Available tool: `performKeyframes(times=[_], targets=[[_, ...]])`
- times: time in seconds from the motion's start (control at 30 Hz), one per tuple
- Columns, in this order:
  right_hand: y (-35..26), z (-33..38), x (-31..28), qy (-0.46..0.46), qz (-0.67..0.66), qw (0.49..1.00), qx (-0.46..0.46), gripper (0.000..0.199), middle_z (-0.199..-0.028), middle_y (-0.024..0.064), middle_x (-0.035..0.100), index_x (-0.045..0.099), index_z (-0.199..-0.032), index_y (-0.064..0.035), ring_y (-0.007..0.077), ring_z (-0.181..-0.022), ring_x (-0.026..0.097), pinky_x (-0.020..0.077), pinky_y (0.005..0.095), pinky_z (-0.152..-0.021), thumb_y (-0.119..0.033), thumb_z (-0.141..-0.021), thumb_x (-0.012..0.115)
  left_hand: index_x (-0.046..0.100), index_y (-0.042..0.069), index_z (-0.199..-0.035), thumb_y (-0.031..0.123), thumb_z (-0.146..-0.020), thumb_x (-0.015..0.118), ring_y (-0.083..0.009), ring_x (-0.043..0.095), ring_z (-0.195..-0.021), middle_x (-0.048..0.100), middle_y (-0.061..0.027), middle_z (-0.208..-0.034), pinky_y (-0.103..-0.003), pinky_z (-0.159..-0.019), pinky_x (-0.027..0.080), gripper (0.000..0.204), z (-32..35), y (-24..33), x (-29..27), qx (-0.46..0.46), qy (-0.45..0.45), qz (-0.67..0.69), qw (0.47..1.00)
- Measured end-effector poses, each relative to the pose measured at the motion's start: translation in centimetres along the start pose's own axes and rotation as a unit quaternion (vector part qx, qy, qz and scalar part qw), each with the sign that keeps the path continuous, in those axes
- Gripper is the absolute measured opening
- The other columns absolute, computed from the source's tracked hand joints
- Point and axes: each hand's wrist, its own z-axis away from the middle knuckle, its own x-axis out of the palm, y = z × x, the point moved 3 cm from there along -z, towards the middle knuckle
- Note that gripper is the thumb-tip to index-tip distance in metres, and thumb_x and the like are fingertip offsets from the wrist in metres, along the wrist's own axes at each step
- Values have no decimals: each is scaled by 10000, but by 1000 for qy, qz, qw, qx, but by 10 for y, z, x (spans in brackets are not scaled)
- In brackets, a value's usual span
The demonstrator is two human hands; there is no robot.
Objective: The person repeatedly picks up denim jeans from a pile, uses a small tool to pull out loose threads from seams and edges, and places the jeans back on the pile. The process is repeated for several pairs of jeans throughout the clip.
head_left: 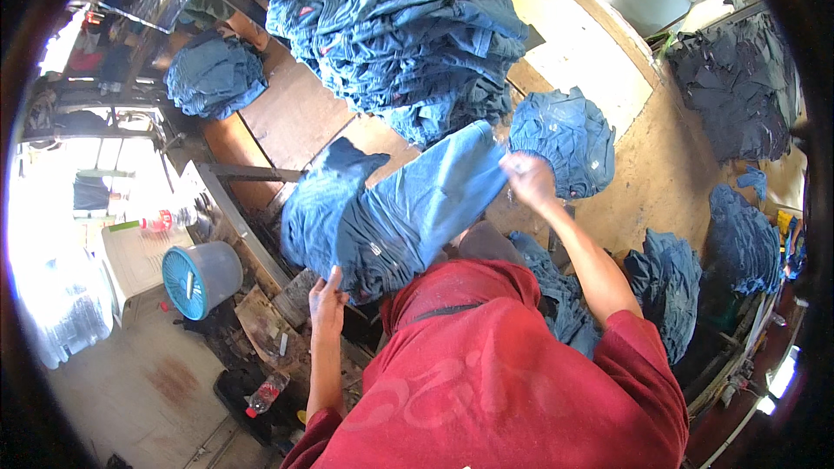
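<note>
Stretched between my two hands is a pair of blue denim trousers (434,195), with one leg drawn out to the right and the rest bunched over my lap. My right hand (527,178) is closed on the end of that leg, slightly blurred. At the bunched part, my left hand (327,300) has its fingers bent against the cloth's lower edge. A tall heap of similar blue denim garments (400,35) rises just beyond. Beside my right hand lies a smaller folded stack of denim (565,143).
More denim piles sit at the far left (215,74) and right (667,282). Dark garments (738,87) are heaped at the far right. A bucket with a blue lid (204,278) stands left, near a plastic bottle (268,393). A wooden board (295,104) lies under the heap.
</note>
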Motion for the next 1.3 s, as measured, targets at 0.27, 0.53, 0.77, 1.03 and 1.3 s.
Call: performKeyframes(times=[0.27, 0.53, 0.77, 1.03, 1.3], targets=[[32, -34, -11, 190, -161, 964, 91, 432, -731, 174, 704, 724, -842, -32, 311, -639, 675, 475, 443, -592, -412, -1040, 667, 561, 20, -1447, 260, -1075, 662, -203, 618, -1227, 653, -81, -1380, -377, -1094, 467, 453, -64, 20, 24, 195, 15, 11, 981], [65, -8, -11, -65, -110, 988, 87, 680, -1013, 238, 778, 757, -1134, -11, 350, -959, 756, 564, 445, -839, -644, -888, 772, 439, 80, -1572, 227, -1115, 566, -274, 547, -1396, 541, -84, -1556, -482, -1166, 465, 497, 20, -63, -17, -56, -74, 22, 995], [49, -5, 31, -89, -62, 992, 72, 573, -815, 247, 736, 784, -928, -8, 396, -750, 733, 531, 468, -684, -575, -968, 710, 541, 76, -1476, 143, -1091, 598, -215, 594, -1315, 626, -50, -1431, -403, -1159, 450, 395, -79, 9, 0, 157, 0, 16, 988], [196, -24, -68, 204, -136, 933, 263, 461, -963, 133, 819, 818, -1093, -57, 243, -887, 762, 561, 385, -831, -494, -997, 710, 537, 72, -1340, 69, -1065, 621, -221, 671, -1141, 663, -52, -1260, -458, -1046, 557, 288, -57, -42, 211, 6, -176, 158, 972], [271, 15, -404, 436, -423, 753, 253, 489, -531, -91, 368, 556, -695, -190, 57, -387, 305, 216, 276, -336, -533, -954, 790, 564, 43, -1372, 53, -1048, 649, -219, 701, -1159, 706, -87, -1266, -416, -1012, 601, 336, 19, 58, 493, 2, -528, 73, 846]])
